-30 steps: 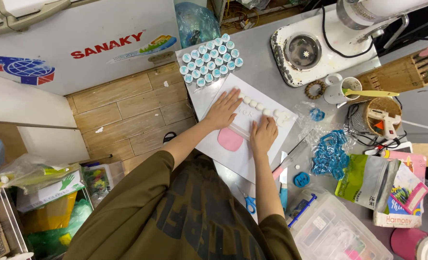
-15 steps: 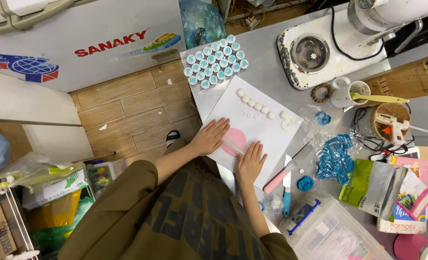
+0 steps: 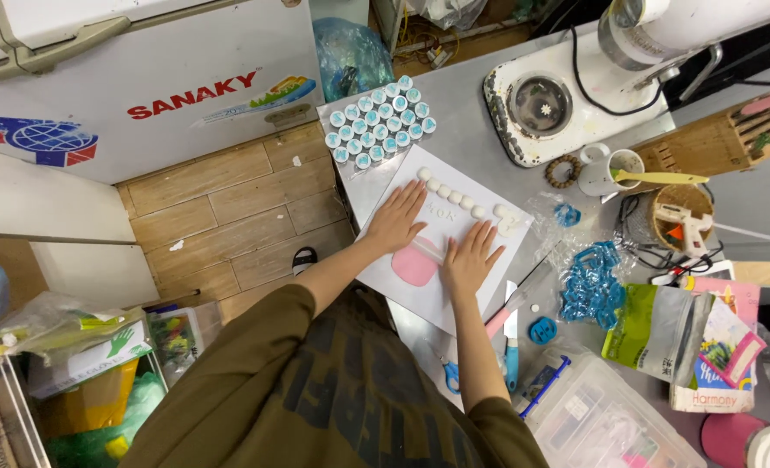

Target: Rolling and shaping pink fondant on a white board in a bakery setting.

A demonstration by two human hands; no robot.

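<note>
My left hand lies flat and open on the white sheet, fingers spread, gripping nothing; its heel sits at the upper edge of the pink slab. My right hand is just beside it, also open and pressed palm-down on the sheet, touching the slab's right end. The pink slab lies between my two wrists, near the sheet's lower left edge.

Beyond my fingertips a row of small white balls runs across the sheet; I count about eight, with a few more clustered at its right end. Past the sheet, at the counter's corner, stands a block of little round blue-and-white caps in roughly four rows; too many and too small to count surely.

To the right a white cup holds a yellow spatula. A heap of blue cutters lies near it. By my right forearm lie one blue-handled knife and blue scissors, beside a clear plastic box whose contents I cannot make out.
</note>
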